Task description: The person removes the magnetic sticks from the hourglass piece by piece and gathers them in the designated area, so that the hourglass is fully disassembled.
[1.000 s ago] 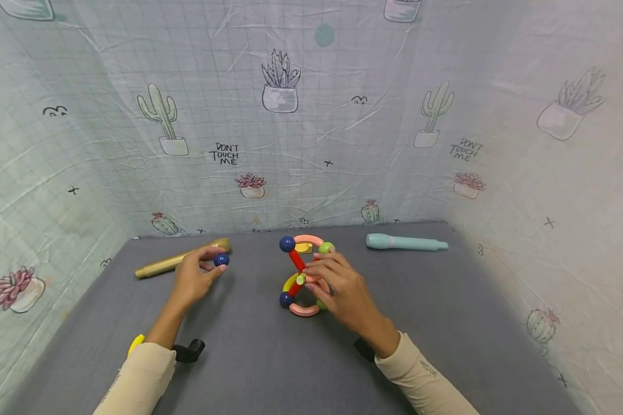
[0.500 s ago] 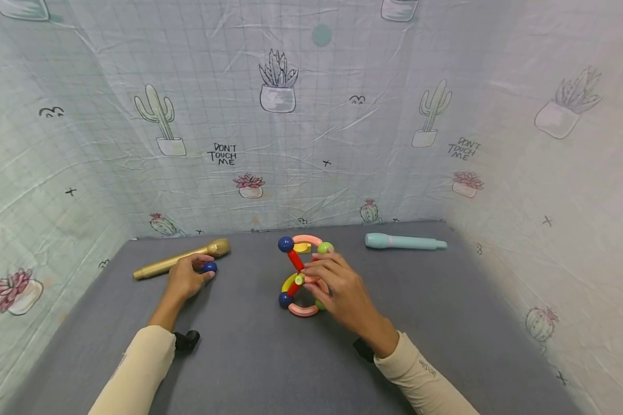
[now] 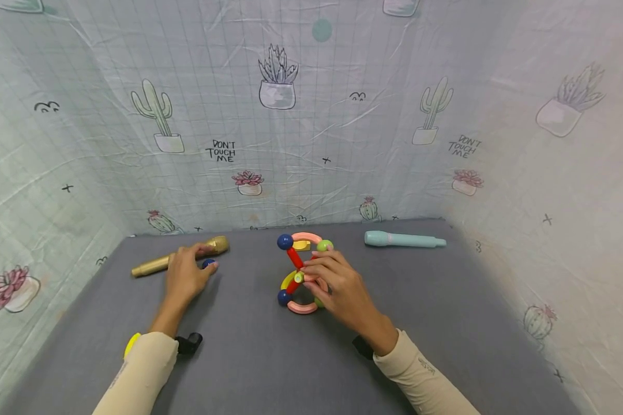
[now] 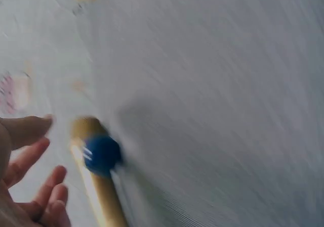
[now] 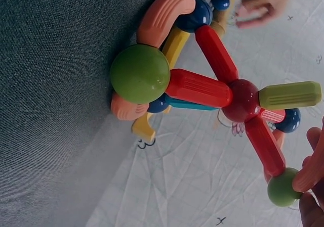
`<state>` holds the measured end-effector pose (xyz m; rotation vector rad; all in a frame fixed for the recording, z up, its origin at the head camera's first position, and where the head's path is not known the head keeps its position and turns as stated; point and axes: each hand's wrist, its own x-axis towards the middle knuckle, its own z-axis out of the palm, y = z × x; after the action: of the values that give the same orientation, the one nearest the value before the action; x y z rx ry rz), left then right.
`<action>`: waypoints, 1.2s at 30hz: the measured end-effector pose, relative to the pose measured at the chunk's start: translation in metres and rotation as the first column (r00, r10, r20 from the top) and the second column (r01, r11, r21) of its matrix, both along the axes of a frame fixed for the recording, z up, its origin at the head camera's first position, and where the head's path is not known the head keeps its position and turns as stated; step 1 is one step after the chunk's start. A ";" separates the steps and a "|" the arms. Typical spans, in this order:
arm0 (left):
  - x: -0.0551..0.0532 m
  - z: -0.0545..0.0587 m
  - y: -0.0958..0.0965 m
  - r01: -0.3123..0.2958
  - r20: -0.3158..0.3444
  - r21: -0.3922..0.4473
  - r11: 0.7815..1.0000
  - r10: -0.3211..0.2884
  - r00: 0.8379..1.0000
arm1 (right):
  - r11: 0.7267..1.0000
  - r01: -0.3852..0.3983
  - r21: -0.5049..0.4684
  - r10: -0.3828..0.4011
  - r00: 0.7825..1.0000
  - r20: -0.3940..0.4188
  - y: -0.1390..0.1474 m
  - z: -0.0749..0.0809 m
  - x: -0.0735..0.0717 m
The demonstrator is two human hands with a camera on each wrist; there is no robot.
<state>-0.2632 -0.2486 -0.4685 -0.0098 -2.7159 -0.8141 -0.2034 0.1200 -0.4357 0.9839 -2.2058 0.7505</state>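
My left hand (image 3: 184, 276) is spread beside a dark blue ball (image 4: 102, 155), its fingers apart from it in both wrist views. The ball lies on the table next to a gold microphone (image 4: 109, 201). At the table's middle stands a ball-and-stick model (image 5: 240, 100), with red sticks meeting at a red ball, a short green stick pointing out, and curved pink and yellow pieces below. The thumb and fingers of my right hand (image 3: 340, 288) pinch one of its green balls (image 5: 283, 187), at the model's upper part.
A mint-green microphone (image 3: 405, 239) lies at the back right of the grey table (image 3: 270, 369). Behind the model sits a yellow piece (image 3: 302, 246). A cactus-printed cloth (image 3: 311, 127) hangs round the back and sides.
My left hand has carried the blue ball leftward, put it down by the gold microphone and let go of it. My right hand has stayed on the model.
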 end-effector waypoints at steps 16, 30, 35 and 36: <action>0.000 0.043 0.117 0.488 0.008 0.526 0.696 -0.578 0.816 | 0.999 0.012 0.034 -0.010 0.998 -0.056 0.000 -0.003 -0.002; -0.006 0.032 0.138 0.531 -0.081 0.611 0.588 -0.621 0.780 | 0.998 0.020 0.055 -0.015 0.995 -0.094 -0.005 -0.002 -0.002; -0.006 0.031 0.139 0.517 -0.067 0.619 0.592 -0.615 0.785 | 0.997 0.033 0.067 -0.026 0.996 -0.090 -0.012 -0.003 -0.001; -0.005 0.031 0.139 0.516 -0.065 0.615 0.597 -0.614 0.787 | 0.996 0.039 0.074 -0.032 0.996 -0.088 -0.013 -0.003 -0.001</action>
<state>-0.2687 -0.1096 -0.4375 -0.7443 -2.4381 -1.9240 -0.2045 0.1068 -0.4392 0.9927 -2.1845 0.6010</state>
